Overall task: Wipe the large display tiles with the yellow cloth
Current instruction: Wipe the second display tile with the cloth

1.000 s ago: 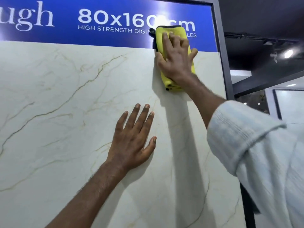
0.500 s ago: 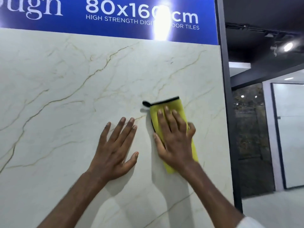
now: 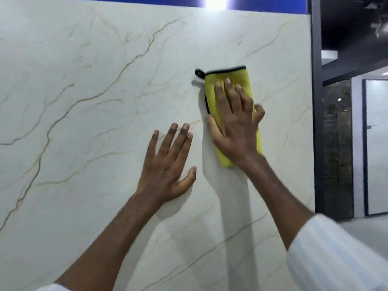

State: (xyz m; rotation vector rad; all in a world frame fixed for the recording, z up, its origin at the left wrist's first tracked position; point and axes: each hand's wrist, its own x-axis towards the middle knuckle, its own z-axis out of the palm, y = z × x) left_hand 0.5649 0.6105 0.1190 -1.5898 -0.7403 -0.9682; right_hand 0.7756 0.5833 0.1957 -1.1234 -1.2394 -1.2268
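On veined marble tile [image 3: 84, 143], right fingers [image 3: 228, 91] flat pressing yellow cloth [image 3: 244, 79], left fingers [image 3: 165, 141] splayed.

A second ago the right hand [image 3: 235, 131] pressed the yellow cloth [image 3: 244, 80] high up. The top of the cloth lay over the bottom edge of the blue sign [image 3: 273, 5]. Then the hand slid the cloth a long way down from the sign, over the white tile [image 3: 84, 143]. Now the hand and cloth have come a little way back up toward the sign, with bare tile showing between the cloth and the sign.

The view has tipped down too. Before, the big white words on the sign could be read. Now only a thin strip of the sign shows. The white sleeve [image 3: 336, 259] shows more than half a second ago.
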